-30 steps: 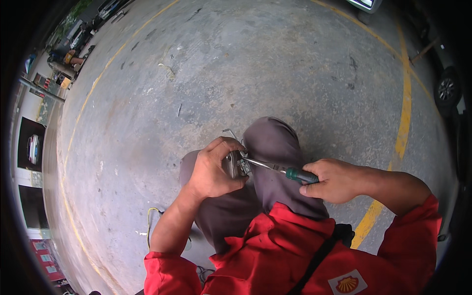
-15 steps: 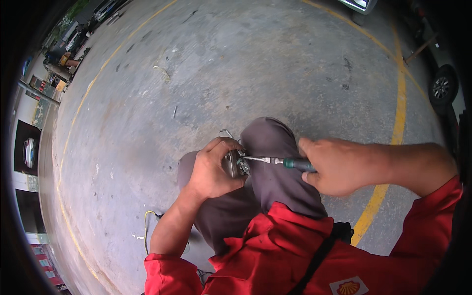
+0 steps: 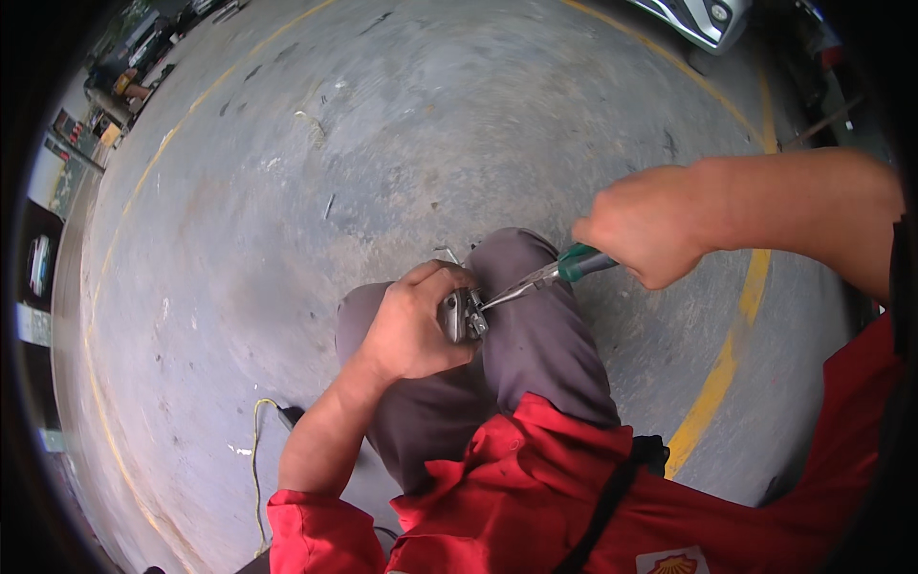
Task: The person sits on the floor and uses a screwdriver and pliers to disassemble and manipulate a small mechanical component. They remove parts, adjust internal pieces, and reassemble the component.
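Observation:
My left hand [image 3: 411, 320] is closed around a small grey metal assembly [image 3: 464, 316], held above my knees in grey trousers [image 3: 531, 354]. My right hand [image 3: 650, 225] grips green-and-grey handled long-nose pliers [image 3: 536, 280], which slant down leftward with their tips at the metal assembly. A bent metal piece [image 3: 446, 251] shows just beyond my left fingers. What exactly the tips grip is too small to make out.
Concrete floor [image 3: 229, 239] with yellow lines surrounds me. A yellow cord [image 3: 254, 450] lies at lower left, a thin metal piece [image 3: 329, 206] farther forward. A car front [image 3: 693, 14] stands at upper right; clutter [image 3: 120, 100] and a building line the left edge.
My right hand and forearm have swung up and away from me, raising the pliers' handles while their tips stay at the metal assembly. My left hand keeps its hold.

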`<move>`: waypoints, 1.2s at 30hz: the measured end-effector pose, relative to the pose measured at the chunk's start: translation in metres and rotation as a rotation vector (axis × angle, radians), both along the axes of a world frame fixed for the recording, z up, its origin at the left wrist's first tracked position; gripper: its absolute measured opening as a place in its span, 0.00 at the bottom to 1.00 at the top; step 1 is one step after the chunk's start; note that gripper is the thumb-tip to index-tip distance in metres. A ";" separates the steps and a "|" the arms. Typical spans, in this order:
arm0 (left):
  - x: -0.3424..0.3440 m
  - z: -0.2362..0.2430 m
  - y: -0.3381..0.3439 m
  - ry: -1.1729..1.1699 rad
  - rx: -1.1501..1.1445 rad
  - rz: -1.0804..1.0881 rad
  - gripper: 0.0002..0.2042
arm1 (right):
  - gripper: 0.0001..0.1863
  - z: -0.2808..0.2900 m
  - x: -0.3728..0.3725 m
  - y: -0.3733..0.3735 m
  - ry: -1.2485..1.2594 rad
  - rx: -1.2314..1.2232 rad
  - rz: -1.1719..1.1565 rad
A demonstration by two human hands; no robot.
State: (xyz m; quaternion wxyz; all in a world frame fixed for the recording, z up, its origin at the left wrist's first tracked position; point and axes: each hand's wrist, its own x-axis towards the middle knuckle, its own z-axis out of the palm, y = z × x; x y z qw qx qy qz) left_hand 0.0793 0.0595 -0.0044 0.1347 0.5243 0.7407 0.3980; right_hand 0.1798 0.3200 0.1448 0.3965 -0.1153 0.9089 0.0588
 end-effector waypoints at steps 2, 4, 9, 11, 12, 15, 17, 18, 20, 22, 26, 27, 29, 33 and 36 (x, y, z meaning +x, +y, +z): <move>-0.002 0.000 -0.002 -0.015 0.002 -0.002 0.27 | 0.09 0.001 -0.003 -0.005 -0.045 -0.003 -0.009; -0.004 -0.002 -0.003 -0.017 0.025 -0.021 0.26 | 0.09 0.001 -0.005 -0.007 -0.069 -0.022 -0.033; -0.006 -0.002 -0.005 -0.015 0.024 0.005 0.26 | 0.13 0.003 -0.005 -0.021 -0.146 -0.018 -0.146; -0.006 -0.005 -0.003 0.008 0.033 0.011 0.26 | 0.14 0.001 0.005 -0.026 -0.121 -0.060 -0.219; -0.005 -0.008 -0.002 0.018 0.045 0.010 0.27 | 0.14 0.001 0.010 -0.029 -0.108 -0.081 -0.256; -0.001 -0.005 0.000 0.022 0.044 0.020 0.27 | 0.17 0.007 0.027 -0.038 -0.030 -0.145 -0.459; 0.001 -0.004 0.003 0.022 0.050 0.020 0.27 | 0.18 0.010 0.038 -0.040 0.089 -0.221 -0.570; 0.002 -0.004 0.004 0.029 0.059 0.017 0.27 | 0.18 0.010 0.044 -0.038 0.160 -0.269 -0.589; 0.002 -0.004 0.005 0.036 0.073 0.020 0.26 | 0.19 0.009 0.053 -0.034 0.319 -0.337 -0.549; 0.002 -0.006 0.004 0.034 0.077 0.035 0.26 | 0.20 0.003 0.062 -0.031 0.486 -0.378 -0.429; 0.002 -0.004 0.000 0.015 0.074 0.045 0.26 | 0.20 0.002 0.082 -0.051 0.647 -0.213 -0.366; 0.001 -0.004 0.000 0.012 0.080 0.048 0.26 | 0.20 0.002 0.084 -0.060 0.640 -0.175 -0.369; 0.002 -0.004 0.000 0.004 0.075 0.049 0.26 | 0.19 -0.004 0.089 -0.075 0.622 -0.105 -0.387; 0.006 0.000 0.001 -0.002 0.037 0.064 0.26 | 0.18 -0.033 0.100 -0.088 0.832 -0.031 -0.198; 0.007 0.000 0.001 0.011 0.043 0.075 0.26 | 0.17 -0.036 0.103 -0.096 0.802 0.083 -0.193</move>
